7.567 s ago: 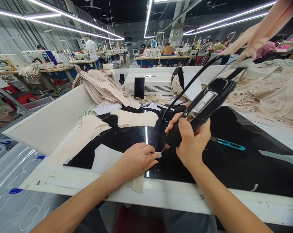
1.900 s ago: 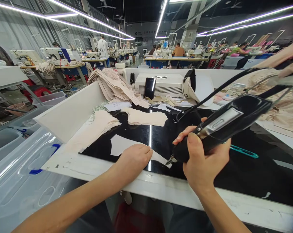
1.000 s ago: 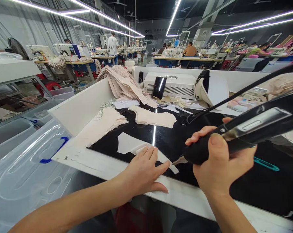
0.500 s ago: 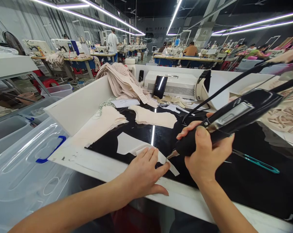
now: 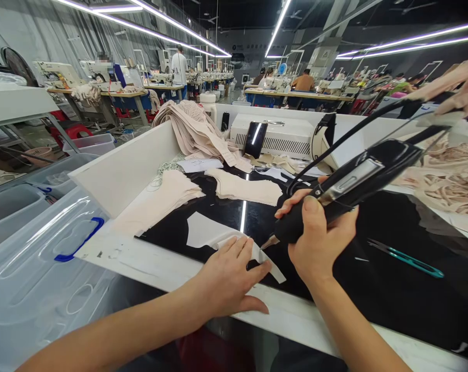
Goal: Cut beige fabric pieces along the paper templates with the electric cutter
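My left hand (image 5: 234, 276) lies with its fingers stretched over a pale fabric piece (image 5: 202, 230), pressing it to the black tabletop (image 5: 171, 227). The piece has a curved outline and a narrow strip reaching past my fingertips. My right hand (image 5: 322, 240) is wrapped round a black corded handheld tool (image 5: 346, 181) with a silver plate on its side. Its narrow metal tip meets the fabric strip just beside my left fingers. Right of that hand lies a pair of teal-handled thread snips (image 5: 412, 261).
Stacked cream fabric pieces (image 5: 249, 187) and a second stack (image 5: 160, 199) lie beyond my left hand. A phone (image 5: 256, 139) leans against a white vented box (image 5: 291, 135). Another person's hand (image 5: 458, 88) is at upper right, near beige fabric strips (image 5: 451, 181). Clear plastic bins (image 5: 35, 289) stand left.
My right hand and the tool have shifted left, and the tip has moved a little up along the strip. The other person's hand has come further into view. My left hand stays put.
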`<state>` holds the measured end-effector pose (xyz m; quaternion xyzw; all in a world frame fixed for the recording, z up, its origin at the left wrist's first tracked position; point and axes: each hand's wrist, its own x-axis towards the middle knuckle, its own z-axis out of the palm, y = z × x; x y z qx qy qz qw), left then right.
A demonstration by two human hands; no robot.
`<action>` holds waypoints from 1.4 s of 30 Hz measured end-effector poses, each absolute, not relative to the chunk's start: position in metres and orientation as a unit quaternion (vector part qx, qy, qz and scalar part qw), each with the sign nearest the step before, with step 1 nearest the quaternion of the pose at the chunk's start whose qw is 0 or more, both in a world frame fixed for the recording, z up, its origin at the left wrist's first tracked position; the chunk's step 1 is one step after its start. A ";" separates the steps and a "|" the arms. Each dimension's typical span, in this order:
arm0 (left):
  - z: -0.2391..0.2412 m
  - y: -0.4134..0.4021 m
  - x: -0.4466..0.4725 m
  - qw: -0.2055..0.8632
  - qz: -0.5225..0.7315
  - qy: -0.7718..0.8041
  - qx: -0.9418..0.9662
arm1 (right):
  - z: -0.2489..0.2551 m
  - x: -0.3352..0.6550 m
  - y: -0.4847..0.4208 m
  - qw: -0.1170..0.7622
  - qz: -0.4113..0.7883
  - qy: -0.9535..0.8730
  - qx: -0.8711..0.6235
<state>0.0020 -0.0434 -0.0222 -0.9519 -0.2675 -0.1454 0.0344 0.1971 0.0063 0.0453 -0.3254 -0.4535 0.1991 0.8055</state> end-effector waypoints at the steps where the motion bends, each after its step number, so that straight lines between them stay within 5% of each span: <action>1: -0.021 -0.042 0.000 0.030 -0.147 -0.264 -0.953 | 0.045 0.197 0.006 0.807 0.198 -0.452 -0.325; 42: -0.006 -0.039 -0.023 -0.047 -0.176 -0.271 -0.945 | 0.042 0.185 -0.003 0.804 0.211 -0.451 -0.325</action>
